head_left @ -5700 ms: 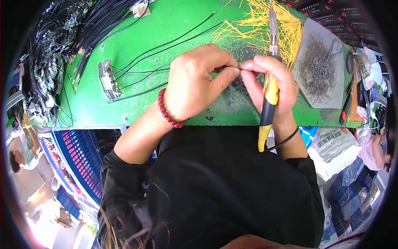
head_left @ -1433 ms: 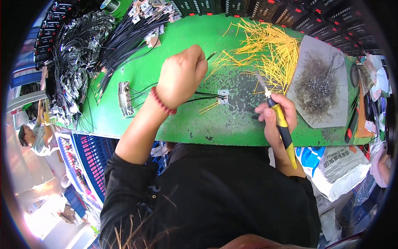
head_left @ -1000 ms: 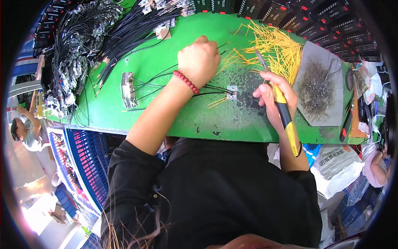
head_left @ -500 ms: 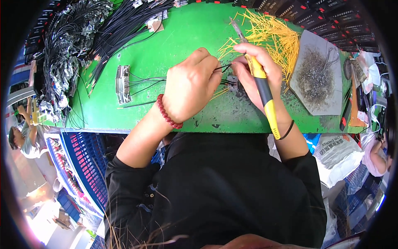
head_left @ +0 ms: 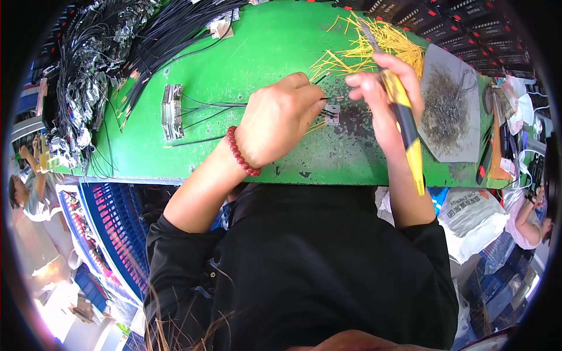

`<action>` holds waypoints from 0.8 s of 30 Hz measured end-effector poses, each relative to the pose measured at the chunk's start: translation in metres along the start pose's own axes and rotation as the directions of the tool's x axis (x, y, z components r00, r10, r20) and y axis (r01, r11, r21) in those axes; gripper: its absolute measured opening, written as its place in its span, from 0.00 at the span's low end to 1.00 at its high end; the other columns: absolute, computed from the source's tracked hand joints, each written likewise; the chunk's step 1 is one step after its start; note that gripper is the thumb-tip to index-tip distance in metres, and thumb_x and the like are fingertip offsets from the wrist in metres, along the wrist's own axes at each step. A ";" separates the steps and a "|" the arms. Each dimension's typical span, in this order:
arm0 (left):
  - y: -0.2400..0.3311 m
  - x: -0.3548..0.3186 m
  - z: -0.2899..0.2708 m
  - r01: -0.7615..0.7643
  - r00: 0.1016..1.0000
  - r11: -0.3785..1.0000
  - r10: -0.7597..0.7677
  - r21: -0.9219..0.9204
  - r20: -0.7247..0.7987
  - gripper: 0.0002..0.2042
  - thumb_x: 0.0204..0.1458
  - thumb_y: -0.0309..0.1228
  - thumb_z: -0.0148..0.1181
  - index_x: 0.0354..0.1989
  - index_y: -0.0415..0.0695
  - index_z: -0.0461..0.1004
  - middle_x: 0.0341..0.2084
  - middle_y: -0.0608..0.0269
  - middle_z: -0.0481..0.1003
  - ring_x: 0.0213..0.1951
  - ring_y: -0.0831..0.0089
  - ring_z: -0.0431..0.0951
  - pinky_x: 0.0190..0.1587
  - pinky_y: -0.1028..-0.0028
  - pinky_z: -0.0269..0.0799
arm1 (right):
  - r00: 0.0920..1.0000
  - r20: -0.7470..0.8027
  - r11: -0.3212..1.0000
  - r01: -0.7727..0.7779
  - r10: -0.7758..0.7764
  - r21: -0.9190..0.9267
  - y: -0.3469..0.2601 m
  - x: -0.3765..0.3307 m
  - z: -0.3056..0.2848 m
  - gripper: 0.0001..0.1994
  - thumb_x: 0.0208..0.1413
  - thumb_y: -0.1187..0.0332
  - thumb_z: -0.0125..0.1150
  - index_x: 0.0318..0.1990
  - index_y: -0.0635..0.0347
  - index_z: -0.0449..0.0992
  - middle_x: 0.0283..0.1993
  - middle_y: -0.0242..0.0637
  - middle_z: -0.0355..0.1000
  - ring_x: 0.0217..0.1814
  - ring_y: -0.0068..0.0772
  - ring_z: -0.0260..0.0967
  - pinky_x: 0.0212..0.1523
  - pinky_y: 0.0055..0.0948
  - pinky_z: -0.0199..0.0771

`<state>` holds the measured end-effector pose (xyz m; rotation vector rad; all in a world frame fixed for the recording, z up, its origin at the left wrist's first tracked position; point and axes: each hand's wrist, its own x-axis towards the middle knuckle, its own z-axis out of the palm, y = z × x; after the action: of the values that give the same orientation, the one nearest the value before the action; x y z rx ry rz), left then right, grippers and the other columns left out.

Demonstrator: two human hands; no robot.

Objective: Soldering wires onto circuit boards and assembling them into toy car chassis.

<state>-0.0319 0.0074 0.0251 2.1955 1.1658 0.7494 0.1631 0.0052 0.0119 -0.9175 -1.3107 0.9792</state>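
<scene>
My left hand (head_left: 275, 120) is closed around thin black wires (head_left: 213, 106), with a bare copper end poking out past its fingertips. A small metal plate (head_left: 332, 114) with wires at its left side lies just right of those fingers. My right hand (head_left: 386, 108) grips a yellow-and-black soldering iron (head_left: 404, 120), its metal tip pointing up and away from me over the yellow pieces. The thumb and forefinger of that hand are apart and hold no wire. Left of my left hand, the wires reach a silver metal block (head_left: 172, 114).
Thin yellow tubes (head_left: 395, 47) lie piled at the far right. A grey slab (head_left: 436, 140) with dark crumbs is right of my right hand. Bundled black wires (head_left: 167, 44) cover the far left of the green table (head_left: 234, 164). Dark boxes (head_left: 468, 29) line the back.
My right hand has moved right with the soldering iron, away from the wire by my left fingertips. My left hand has shifted slightly right and still holds wire.
</scene>
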 end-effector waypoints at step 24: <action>0.007 -0.010 0.012 -0.030 0.973 0.979 -0.018 -0.203 -0.230 0.03 0.42 0.20 0.66 0.25 0.40 0.79 0.19 0.64 0.74 0.19 0.77 0.68 0.21 0.77 0.60 | 0.986 0.103 0.978 0.143 -0.129 -0.153 0.005 -0.023 0.004 0.16 0.50 0.86 0.61 0.47 0.67 0.72 0.41 0.43 0.74 0.38 0.31 0.79 0.36 0.22 0.79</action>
<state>-0.0242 -0.0065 0.0191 1.9808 1.1353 1.1004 0.1586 -0.0143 -0.0005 -0.8992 -1.5278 0.8269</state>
